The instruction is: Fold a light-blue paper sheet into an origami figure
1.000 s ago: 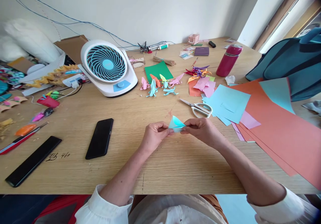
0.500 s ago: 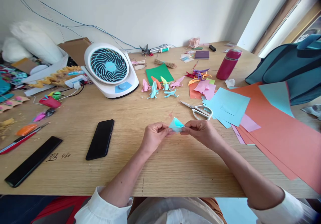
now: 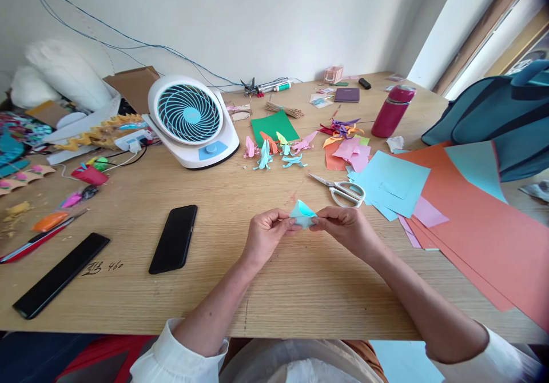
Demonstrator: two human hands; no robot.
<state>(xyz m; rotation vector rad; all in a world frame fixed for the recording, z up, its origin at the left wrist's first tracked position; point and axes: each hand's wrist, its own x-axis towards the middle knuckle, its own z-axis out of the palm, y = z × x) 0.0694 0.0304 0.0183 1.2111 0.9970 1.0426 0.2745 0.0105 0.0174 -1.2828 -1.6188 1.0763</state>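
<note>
A small folded piece of light-blue paper is held just above the table, its upper flap standing open in a point. My left hand pinches its left corner between thumb and fingers. On the opposite corner, my right hand has the same kind of pinch. White-handled scissors lie beyond my right hand, blades pointing left. Several folded paper figures in blue, pink, orange and yellow stand farther back, partly in front of a green paper sheet.
To the left are a white fan, a black phone and a long black bar. Light-blue sheets and large orange paper cover the right side. A red bottle and a teal bag stand behind them.
Both hands keep their pinch on the blue paper, which looks nearly the same. The whole view has shifted very slightly.
</note>
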